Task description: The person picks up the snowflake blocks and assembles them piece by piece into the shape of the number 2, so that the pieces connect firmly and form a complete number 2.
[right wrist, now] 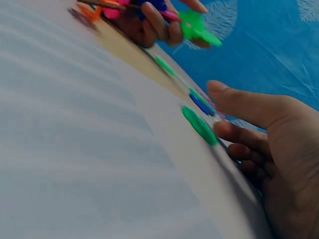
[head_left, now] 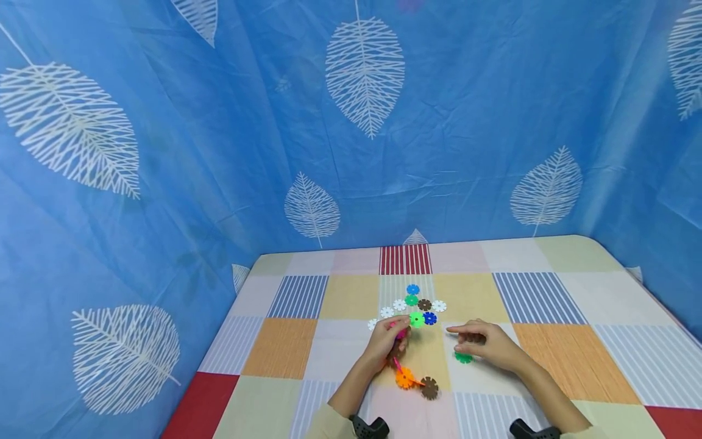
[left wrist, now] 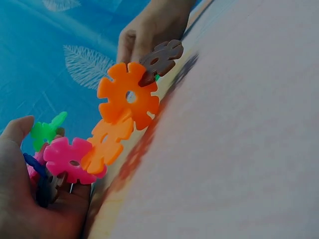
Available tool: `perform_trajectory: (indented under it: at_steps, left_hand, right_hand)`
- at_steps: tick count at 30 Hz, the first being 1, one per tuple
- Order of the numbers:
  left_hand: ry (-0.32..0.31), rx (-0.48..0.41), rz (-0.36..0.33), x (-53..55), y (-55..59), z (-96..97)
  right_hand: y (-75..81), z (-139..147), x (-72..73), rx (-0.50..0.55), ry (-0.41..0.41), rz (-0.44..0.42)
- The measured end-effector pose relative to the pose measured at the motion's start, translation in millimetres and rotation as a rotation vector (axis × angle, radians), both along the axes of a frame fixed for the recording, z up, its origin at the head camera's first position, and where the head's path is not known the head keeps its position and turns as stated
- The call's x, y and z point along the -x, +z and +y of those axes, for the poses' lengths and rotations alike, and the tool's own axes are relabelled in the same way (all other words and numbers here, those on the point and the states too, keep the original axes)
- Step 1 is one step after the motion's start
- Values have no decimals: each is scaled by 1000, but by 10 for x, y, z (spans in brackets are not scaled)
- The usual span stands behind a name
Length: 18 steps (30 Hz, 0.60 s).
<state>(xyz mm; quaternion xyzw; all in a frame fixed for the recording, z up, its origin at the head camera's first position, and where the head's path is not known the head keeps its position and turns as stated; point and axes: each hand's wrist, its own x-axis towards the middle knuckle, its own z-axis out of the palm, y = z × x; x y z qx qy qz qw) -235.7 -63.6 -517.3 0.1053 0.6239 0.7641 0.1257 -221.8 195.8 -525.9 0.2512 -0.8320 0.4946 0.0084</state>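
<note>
My left hand [head_left: 378, 346] grips a chain of plastic snowflake discs slotted into one another. Pink [left wrist: 70, 158], orange [left wrist: 128, 94] and brown discs [head_left: 429, 388] make up the length hanging towards me, with a blue disc partly hidden by the fingers. At the chain's far end, by the thumb, sticks out a light green disc [left wrist: 46, 130]. Over a loose green disc [head_left: 464, 358] hovers my right hand [head_left: 496, 346], thumb and index finger apart and nothing between them. In the right wrist view that disc [right wrist: 198, 125] lies just beside the fingertips.
Loose snowflake discs lie in a group beyond the hands: white [head_left: 439, 306], brown [head_left: 425, 304], green [head_left: 411, 300], light blue [head_left: 413, 289] and dark blue [head_left: 430, 318]. A patchwork cloth [head_left: 576, 360] covers the table. Blue leaf-print curtain [head_left: 439, 152] hangs behind it and along the sides.
</note>
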Motion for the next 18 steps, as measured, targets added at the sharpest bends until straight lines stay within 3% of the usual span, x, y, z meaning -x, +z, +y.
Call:
perform_trajectory:
  at_steps: [6, 9, 14, 18]
  left_hand:
    - [-8, -6, 14, -61, 131, -10]
    - [-7, -5, 8, -52, 114, 0]
    - [6, 12, -9, -1, -10, 22]
    - [-18, 25, 30, -27, 13, 27]
  right_hand:
    - [8, 147, -41, -82, 118, 109]
    - [5, 142, -40, -89, 122, 153]
    - [-27, 39, -12, -29, -45, 119]
    - [-67, -139, 23, 166, -167, 120]
